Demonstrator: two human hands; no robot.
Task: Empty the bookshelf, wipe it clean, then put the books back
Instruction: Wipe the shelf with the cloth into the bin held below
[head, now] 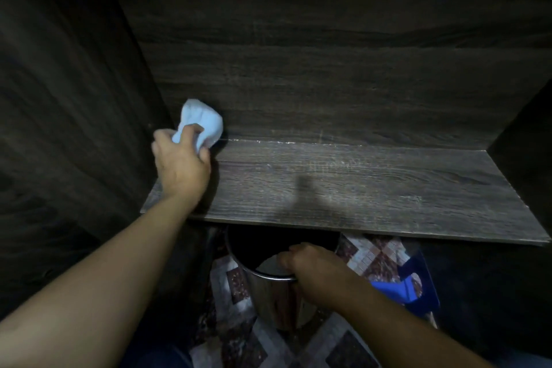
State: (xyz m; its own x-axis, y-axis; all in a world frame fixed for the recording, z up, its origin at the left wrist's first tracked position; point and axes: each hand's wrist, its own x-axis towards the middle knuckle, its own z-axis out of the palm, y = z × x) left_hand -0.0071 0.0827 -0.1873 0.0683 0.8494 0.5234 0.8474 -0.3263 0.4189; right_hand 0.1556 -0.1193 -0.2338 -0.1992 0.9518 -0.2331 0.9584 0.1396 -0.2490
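Observation:
A dark wood-grain shelf board (358, 188) of the bookshelf lies before me, dusty and streaked, with no books on it. My left hand (182, 164) grips a bunched light blue cloth (203, 121) at the shelf's back left corner, pressed where the board meets the back panel (328, 69). Below the shelf's front edge, my right hand (313, 272) holds the rim of a round metal bin (268, 287) standing on the floor.
The left side panel (74, 98) and the right side panel (525, 143) close in the compartment. A blue dustpan-like object (418, 281) lies on the patterned tile floor (227, 278) to the right of the bin.

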